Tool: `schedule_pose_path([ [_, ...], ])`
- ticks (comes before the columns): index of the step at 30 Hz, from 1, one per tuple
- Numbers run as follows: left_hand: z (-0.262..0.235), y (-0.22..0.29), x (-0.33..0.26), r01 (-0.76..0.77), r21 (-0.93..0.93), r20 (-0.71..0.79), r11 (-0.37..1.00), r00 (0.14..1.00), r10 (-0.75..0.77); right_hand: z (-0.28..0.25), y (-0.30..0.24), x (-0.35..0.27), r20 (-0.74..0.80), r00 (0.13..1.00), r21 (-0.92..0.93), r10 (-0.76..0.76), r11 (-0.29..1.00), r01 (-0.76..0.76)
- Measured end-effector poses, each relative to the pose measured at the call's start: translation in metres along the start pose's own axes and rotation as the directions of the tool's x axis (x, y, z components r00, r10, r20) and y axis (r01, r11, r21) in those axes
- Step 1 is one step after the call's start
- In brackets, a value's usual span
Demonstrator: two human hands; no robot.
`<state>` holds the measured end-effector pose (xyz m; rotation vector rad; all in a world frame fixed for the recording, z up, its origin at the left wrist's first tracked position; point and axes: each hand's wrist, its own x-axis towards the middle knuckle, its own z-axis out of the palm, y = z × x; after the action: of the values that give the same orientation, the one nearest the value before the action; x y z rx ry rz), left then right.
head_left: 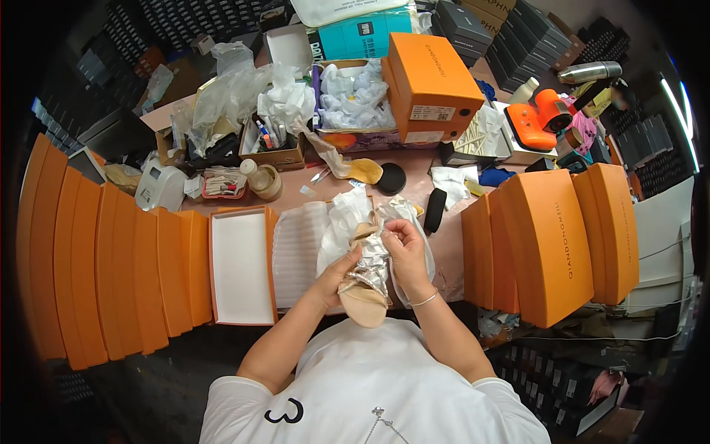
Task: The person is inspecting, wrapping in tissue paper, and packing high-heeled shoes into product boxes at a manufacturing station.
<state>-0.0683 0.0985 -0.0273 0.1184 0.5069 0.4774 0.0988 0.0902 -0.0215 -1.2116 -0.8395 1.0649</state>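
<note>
Sandal [364, 296] lies heel toward the person over the worktop [444, 244] edge, long axis running away, left hand [342, 268] closed in a grip on its side, right hand [403, 248] pinching white tissue [347, 218] at its straps.

Stood in rows at the frame's left: orange box lids [111, 266]. Lay open just right of them: an empty orange box [240, 268] with white lining. Stacked at the right: closed orange boxes [551, 244]. Rested at upper centre: another orange box [433, 83] beside crumpled white paper [353, 96]. Sat on the tabletop [414, 174] at centre: a black round lid [391, 178].
</note>
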Motion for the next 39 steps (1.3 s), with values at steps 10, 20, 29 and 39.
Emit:
schedule_pose_path([
  [10,-0.011,-0.024,0.006,-0.364,0.8,0.01,0.476,0.802,0.597,-0.013,0.019,0.011,-0.276,0.932,0.331,0.236,0.933,-0.139],
  [20,0.007,-0.003,-0.001,-0.408,0.692,0.035,0.596,0.843,0.536,-0.021,-0.005,0.006,0.008,0.978,0.157,0.206,0.966,-0.205],
  [29,-0.012,-0.003,-0.011,-0.236,0.535,0.029,0.812,0.965,0.261,-0.033,-0.021,-0.031,0.388,0.921,-0.349,0.049,0.932,0.097],
  [39,-0.041,0.017,-0.034,-0.008,1.0,0.011,-0.007,0.604,0.797,-0.063,-0.03,-0.037,0.281,0.937,-0.395,0.208,0.915,-0.085],
])
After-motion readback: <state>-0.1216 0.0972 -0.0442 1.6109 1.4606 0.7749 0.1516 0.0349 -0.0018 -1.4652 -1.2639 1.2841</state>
